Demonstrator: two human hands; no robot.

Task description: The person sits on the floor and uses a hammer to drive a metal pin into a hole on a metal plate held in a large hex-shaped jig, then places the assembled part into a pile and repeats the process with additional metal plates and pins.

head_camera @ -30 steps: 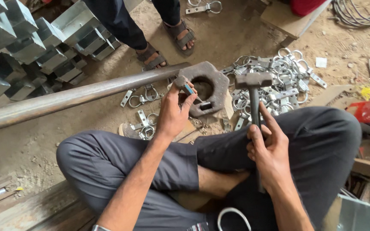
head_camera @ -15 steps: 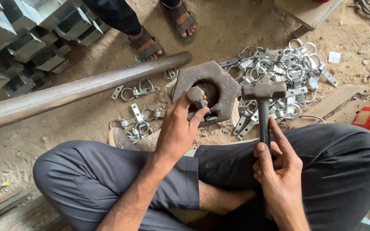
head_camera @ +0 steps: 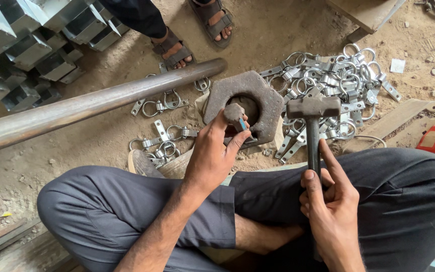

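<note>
While the left hand [head_camera: 212, 151] pinches a short steel punch [head_camera: 235, 117] upright over the round hole of a heavy, rusted hexagonal block [head_camera: 265, 100], the right hand [head_camera: 331, 206] is wrapped around the handle of a hammer [head_camera: 312, 121], whose head hangs level just to the right of the block and clear of it. The block lies on the dirt floor [head_camera: 101, 146] in front of the person's crossed legs, beside a long steel pipe [head_camera: 91, 103] that runs away to the left. Whether a small part sits under the punch tip cannot be told; the fingers hide it. A heap of shiny ringed metal clamps [head_camera: 343, 80] lies behind the hammer, with a few more scattered near the pipe, and another person's sandalled feet [head_camera: 177, 48] stand beyond it. This looks like the setting step: punch placed, hammer held ready. A blow would call for the punch kept vertical and centred on the hole, fingers low and away from its top, and the hammer face meeting it squarely.
</note>
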